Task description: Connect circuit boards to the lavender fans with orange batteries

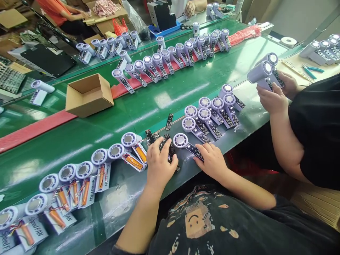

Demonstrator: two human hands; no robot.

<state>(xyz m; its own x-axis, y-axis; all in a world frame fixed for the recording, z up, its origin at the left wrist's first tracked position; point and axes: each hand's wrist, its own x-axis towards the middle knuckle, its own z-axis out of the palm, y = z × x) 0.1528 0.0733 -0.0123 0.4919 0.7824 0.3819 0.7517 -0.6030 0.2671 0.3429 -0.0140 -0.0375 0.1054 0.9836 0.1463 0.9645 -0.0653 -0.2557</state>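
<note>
My right hand (211, 159) grips the handle end of a lavender handheld fan (180, 140), which lies on the metal table edge with a black circuit board along its handle. My left hand (160, 163) rests over a small pile of black circuit boards (170, 143), fingers curved and apart; whether a board is between them is partly hidden. Left of it stand fans with exposed orange batteries (134, 162) and loose wires. To the right of my hands sits a group of fans (204, 115) with boards fitted on their handles.
A green conveyor belt (148, 106) runs behind, carrying a row of fans (159, 65) on a red strip and an open cardboard box (90, 95). At right, a co-worker's hands (276, 92) hold two fans. Blue-handled pliers (312, 71) lie farther right.
</note>
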